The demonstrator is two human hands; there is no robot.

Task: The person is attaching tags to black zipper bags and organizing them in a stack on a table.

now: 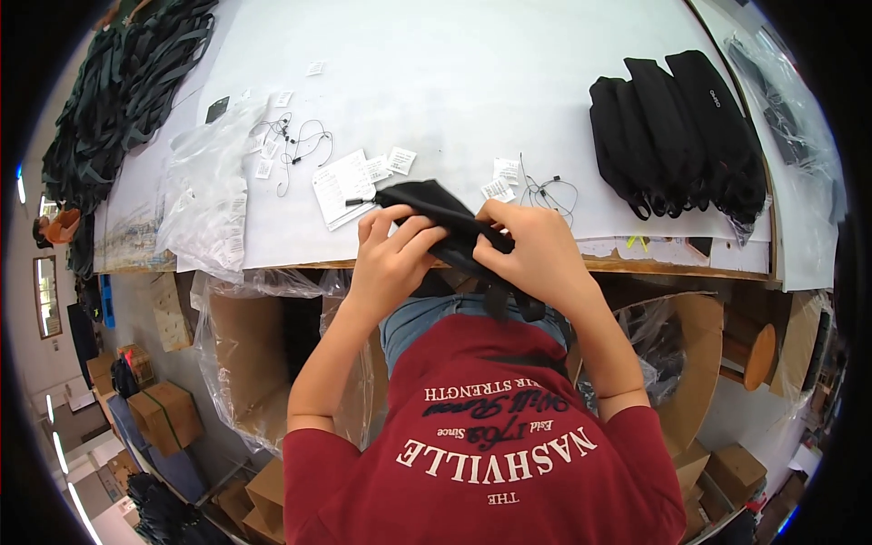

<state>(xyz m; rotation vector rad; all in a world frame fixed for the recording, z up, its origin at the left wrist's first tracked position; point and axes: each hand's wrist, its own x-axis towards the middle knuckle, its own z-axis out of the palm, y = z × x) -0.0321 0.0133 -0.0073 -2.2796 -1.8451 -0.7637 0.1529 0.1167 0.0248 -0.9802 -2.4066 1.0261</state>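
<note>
A black fabric pouch (427,195) is in both my hands at the near edge of the table, tilted down to the right. My left hand (392,254) grips its left part with curled fingers. On the right, my right hand (536,245) pinches its upper edge between thumb and fingers. A small black zipper pull (360,202) sticks out at the pouch's left end, over a stack of white paper slips (338,186). From the lower right end a black strap (520,307) hangs toward my lap. My fingers hide part of the pouch.
Several black pouches (677,132) are stacked at the right. White labels (498,189) and thin black cords (549,195) lie just beyond my hands. Clear plastic bags (207,186) and dark straps (118,100) cover the left. Plastic-lined cardboard boxes (238,336) stand below the table edge.
</note>
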